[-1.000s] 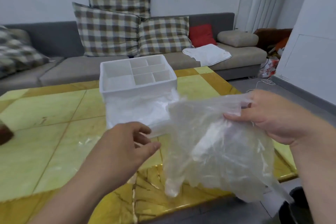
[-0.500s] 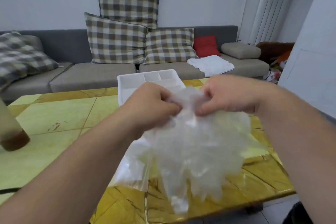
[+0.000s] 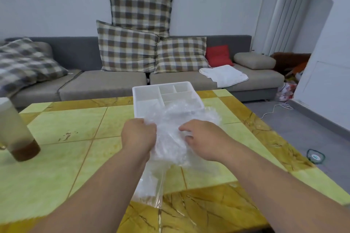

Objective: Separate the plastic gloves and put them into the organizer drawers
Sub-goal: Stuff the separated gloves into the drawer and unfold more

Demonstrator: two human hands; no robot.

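Head cam: the left hand (image 3: 139, 134) clutches the left edge of the plastic gloves (image 3: 170, 143) and the right hand (image 3: 204, 141) pinches into the right side. The wad sits on the worktop (image 3: 75, 119) at the near edge of the organizer (image 3: 147, 91). Best bet is probably to pinch one layer only and peel slowly sideways.

A home living room: grey sofa (image 3: 106, 83) with plaid cushions (image 3: 126, 47) behind a yellow tiled table (image 3: 56, 157).

One view only — a wide-angle camera at the person's head, looking forward and down. The table (image 3: 56, 157) fills the lower frame close up, while the sofa (image 3: 106, 83) and wall (image 3: 56, 5) sit farther off across the upper half.
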